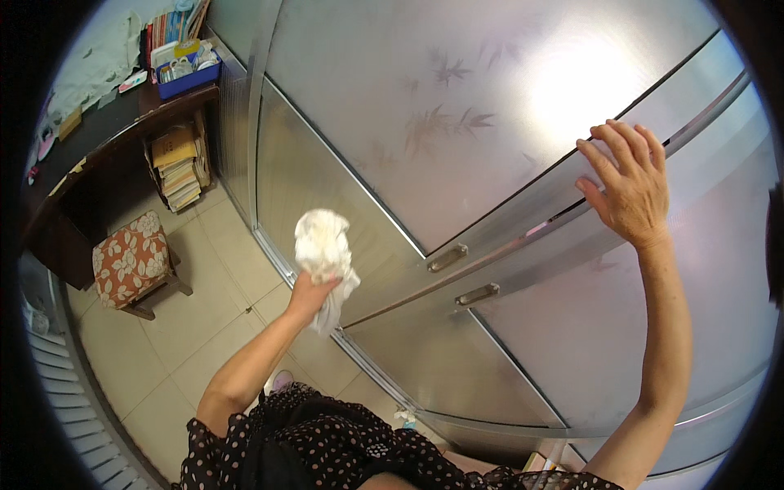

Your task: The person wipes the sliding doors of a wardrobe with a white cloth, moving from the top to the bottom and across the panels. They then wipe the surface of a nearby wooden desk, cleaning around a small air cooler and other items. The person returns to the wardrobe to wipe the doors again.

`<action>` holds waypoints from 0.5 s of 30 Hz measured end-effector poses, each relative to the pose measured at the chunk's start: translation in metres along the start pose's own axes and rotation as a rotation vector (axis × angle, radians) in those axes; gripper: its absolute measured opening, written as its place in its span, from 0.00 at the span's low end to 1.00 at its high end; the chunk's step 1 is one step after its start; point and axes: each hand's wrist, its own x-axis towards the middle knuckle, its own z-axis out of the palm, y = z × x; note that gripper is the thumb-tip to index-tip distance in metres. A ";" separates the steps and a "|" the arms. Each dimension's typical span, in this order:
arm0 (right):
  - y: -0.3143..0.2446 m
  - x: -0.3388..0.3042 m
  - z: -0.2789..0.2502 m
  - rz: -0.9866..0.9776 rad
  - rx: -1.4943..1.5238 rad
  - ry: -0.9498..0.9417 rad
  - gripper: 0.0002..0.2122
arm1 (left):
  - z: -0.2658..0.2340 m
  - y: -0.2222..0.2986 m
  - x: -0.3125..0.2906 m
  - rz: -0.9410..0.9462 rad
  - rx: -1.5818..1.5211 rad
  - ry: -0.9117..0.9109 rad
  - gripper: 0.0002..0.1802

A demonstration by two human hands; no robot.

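Note:
A bunched white cloth [323,245] is gripped in my left hand [312,296], held in front of the lower panel of a sliding door; its loose end hangs below my fingers. Whether the cloth touches the panel I cannot tell. My right hand [630,184] is raised, fingers spread, at the metal frame [563,214] where the two door panels meet. The frosted glass door [367,98] carries a bamboo-leaf pattern and a bright glare. Two recessed handles, one on the left panel [447,257] and one on the right panel [477,294], lie between my hands.
At the left stand a dark desk [106,135] and a stool [135,260] with an orange floral seat. A blue basket [192,79] sits on the desk, with stacked papers [180,171] underneath. A metal track [367,363] runs along the tiled floor [196,327].

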 end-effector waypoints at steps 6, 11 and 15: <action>0.000 0.002 0.007 -0.004 -0.003 0.038 0.20 | 0.037 0.030 0.088 0.364 0.165 0.049 0.28; 0.001 -0.002 0.007 0.019 0.001 0.035 0.20 | 0.100 0.049 0.110 0.729 0.338 0.207 0.42; 0.001 0.000 0.010 0.015 -0.003 0.070 0.20 | 0.118 0.021 0.104 0.771 0.491 0.295 0.38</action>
